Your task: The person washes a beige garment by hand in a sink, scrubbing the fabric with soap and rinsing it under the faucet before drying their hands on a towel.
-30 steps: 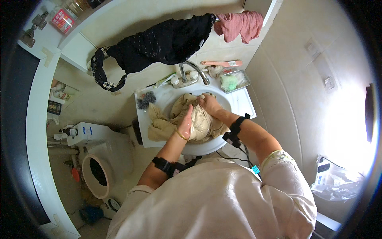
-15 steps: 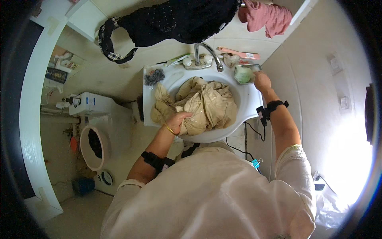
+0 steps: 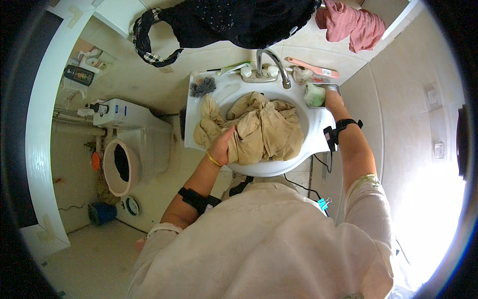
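Observation:
A wet khaki cloth garment (image 3: pixel 266 130) lies bunched in the white washbasin (image 3: pixel 311 144). At its near left edge, my left hand (image 3: pixel 220 147) is closed on the cloth. The thumb lies along a fold, and the other fingers are mostly hidden. My right hand (image 3: pixel 334 101) reaches into a small metal tray (image 3: pixel 318 106) at the basin's back right corner. Its fingers are drawn together there; what they pinch is too small to make out. Beside them in the tray sits a pale green and white lump (image 3: pixel 313 94), perhaps soap.
A chrome faucet (image 3: pixel 271 57) arches over the basin's back. A pink-handled brush (image 3: pixel 313 67) lies behind the tray, a dark scouring pad (image 3: pixel 203 87) on the left corner. Black clothing (image 3: pixel 234 22) and a pink cloth (image 3: pixel 351 25) hang above. A toilet (image 3: pixel 144 132) stands left, beside a pale bucket (image 3: pixel 112 184).
My right hand has moved from the tray's right rim to inside it. My left hand has drawn back slightly toward the cloth's edge. The whole view has shifted a little.

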`<state>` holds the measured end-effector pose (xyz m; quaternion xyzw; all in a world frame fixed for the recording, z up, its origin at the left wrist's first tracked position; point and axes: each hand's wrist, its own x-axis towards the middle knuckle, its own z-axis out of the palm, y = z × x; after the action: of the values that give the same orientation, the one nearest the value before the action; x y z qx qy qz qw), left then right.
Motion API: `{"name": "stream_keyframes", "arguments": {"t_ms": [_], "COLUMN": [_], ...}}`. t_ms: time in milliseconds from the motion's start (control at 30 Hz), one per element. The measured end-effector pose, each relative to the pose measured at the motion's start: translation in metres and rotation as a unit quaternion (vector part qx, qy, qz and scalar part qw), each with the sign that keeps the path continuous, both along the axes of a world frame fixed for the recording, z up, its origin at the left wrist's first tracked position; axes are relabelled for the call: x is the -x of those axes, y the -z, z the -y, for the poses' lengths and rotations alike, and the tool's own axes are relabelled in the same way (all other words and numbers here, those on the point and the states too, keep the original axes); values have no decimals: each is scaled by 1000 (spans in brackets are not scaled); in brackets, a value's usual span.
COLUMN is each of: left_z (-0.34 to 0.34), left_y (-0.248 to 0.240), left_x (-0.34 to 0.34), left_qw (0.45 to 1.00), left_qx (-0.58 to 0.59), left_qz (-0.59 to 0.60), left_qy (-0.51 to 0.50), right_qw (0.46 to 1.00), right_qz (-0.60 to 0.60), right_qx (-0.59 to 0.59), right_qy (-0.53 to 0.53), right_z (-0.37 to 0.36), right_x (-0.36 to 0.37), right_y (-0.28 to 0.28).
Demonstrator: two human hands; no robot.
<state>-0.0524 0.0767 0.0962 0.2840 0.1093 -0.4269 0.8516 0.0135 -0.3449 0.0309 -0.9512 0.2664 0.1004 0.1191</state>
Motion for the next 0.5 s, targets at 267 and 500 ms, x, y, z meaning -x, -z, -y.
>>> {"name": "stream_keyframes", "arguments": {"t_ms": [267,500], "left_z": [6,14], "left_y": [-10,-13], "left_x": [-3,-5], "left_qw": [995,990], "left_qx": [60,110], "left_qz": [42,44], "left_qy": [-69,-74], "right_qw": [988,703], "right_qz": [140,33], "right_qx": [-66,-709], "right_qy": [-7,-45], "right_z": [34,-159], "right_x": [16,74], "right_y": [2,-75]}}
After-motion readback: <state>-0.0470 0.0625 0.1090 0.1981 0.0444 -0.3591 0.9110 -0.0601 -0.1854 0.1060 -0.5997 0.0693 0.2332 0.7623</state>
